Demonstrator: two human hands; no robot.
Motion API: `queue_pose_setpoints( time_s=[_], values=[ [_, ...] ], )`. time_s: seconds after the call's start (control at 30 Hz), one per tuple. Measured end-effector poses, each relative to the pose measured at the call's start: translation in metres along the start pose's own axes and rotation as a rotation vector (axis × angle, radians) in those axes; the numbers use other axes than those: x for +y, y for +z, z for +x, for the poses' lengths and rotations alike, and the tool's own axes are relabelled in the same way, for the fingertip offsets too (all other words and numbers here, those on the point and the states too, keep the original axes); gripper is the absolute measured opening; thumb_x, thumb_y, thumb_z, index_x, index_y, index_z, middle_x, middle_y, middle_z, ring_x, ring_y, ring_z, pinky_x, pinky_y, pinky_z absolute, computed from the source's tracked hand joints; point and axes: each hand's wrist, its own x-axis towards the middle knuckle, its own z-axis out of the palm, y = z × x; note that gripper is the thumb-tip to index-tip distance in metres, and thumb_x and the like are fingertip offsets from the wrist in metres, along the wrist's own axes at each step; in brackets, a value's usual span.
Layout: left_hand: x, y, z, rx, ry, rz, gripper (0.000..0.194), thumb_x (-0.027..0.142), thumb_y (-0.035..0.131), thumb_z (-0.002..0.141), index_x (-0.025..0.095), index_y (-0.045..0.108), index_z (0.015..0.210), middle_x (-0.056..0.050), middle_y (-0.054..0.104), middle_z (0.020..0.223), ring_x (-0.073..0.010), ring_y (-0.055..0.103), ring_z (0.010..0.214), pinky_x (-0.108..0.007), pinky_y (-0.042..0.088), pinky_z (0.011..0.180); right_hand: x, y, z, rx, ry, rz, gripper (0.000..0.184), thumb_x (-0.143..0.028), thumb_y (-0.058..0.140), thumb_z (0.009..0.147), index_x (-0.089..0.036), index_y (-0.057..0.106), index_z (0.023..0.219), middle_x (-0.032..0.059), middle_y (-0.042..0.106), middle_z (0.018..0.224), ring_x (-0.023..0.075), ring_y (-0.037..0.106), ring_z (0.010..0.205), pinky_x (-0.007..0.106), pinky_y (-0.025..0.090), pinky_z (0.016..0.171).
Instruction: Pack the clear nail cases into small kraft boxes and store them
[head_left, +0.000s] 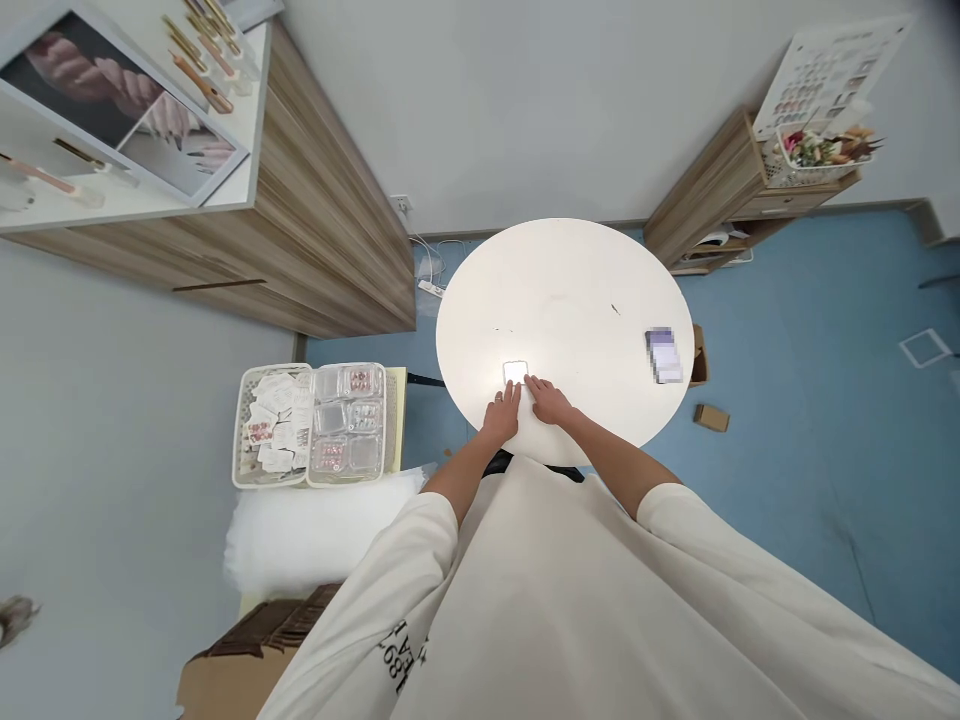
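A small white square piece (515, 373) with a thin dark outline lies on the round white table (562, 270); whether it is a card or a flat case I cannot tell. My left hand (502, 414) rests at its near edge, fingers stretched forward and the tips touching it. From the right, my right hand (549, 402) reaches in with extended fingers, its fingertips at the piece's near right corner. Neither hand is wrapped around anything. The thumbs are hard to make out.
To the left, one white basket (237, 430) holds cards and another (384, 425) clear boxes, beside white wrapping (315, 535). A blurred purple and white item (664, 355) lies on the table's right side. A wooden cabinet (337, 200) stands left, a small brown box (711, 418) on the floor.
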Motion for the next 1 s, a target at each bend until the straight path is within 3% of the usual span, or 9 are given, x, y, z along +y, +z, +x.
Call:
queue_pose_setpoints(
  time_s=[0.2,0.33,0.47,0.67,0.83,1.0],
  values=[
    [-0.010,0.007,-0.016,0.008,0.070,0.014,0.103,0.013,0.048,0.086,0.028,-0.022,0.159,-0.008,-0.015,0.169,-0.0387,0.027,0.150,-0.047,0.053,0.096,-0.001,0.016,-0.028,-0.012,0.083,0.091,0.085,-0.024,0.044,0.094,-0.018,-0.003,0.164,0.0066,0.008,0.171,0.0246,0.014,0.155,0.040,0.032,0.119],
    [-0.008,0.011,-0.030,0.000,0.041,0.017,0.100,0.013,0.047,0.085,0.026,-0.016,0.161,-0.012,-0.013,0.169,-0.0358,0.044,0.140,-0.044,0.052,0.095,0.001,0.027,-0.052,-0.030,0.108,0.123,0.079,-0.026,0.043,0.095,-0.016,0.006,0.164,0.0074,0.011,0.170,0.0250,0.020,0.154,0.040,0.036,0.117],
    [0.002,0.016,-0.051,0.072,-0.046,-0.022,0.089,0.018,0.043,0.090,0.025,-0.008,0.163,-0.013,-0.007,0.170,-0.0321,0.057,0.127,-0.042,0.052,0.093,0.017,0.035,-0.078,0.007,0.133,0.175,0.069,-0.030,0.038,0.098,-0.017,0.017,0.163,0.0086,0.027,0.166,0.0241,0.034,0.149,0.038,0.035,0.117],
    [0.029,0.043,-0.107,0.196,-0.214,-0.128,0.073,0.029,0.037,0.098,0.019,0.007,0.163,-0.013,0.007,0.170,-0.0337,0.047,0.139,-0.041,0.048,0.100,0.040,0.054,-0.112,0.142,0.035,0.181,0.058,-0.028,0.032,0.100,-0.018,0.035,0.158,0.0090,0.039,0.160,0.0233,0.043,0.143,0.036,0.038,0.115],
    [0.045,0.080,-0.164,0.247,-0.293,-0.204,0.057,0.032,0.033,0.101,0.020,0.034,0.156,-0.011,0.032,0.164,-0.0294,0.039,0.146,-0.042,0.042,0.111,0.018,0.074,-0.124,0.160,-0.130,0.221,0.054,-0.028,0.032,0.101,-0.019,0.043,0.153,0.0093,0.046,0.155,0.0229,0.049,0.138,0.035,0.043,0.111],
    [0.034,0.099,-0.218,0.373,-0.381,-0.239,0.045,0.027,0.038,0.099,0.024,0.054,0.141,-0.007,0.055,0.146,-0.0240,0.051,0.135,-0.038,0.043,0.111,-0.024,0.084,-0.134,0.123,-0.263,0.210,0.051,-0.029,0.034,0.101,-0.022,0.047,0.150,0.0079,0.049,0.152,0.0207,0.054,0.133,0.033,0.046,0.108]
  ],
)
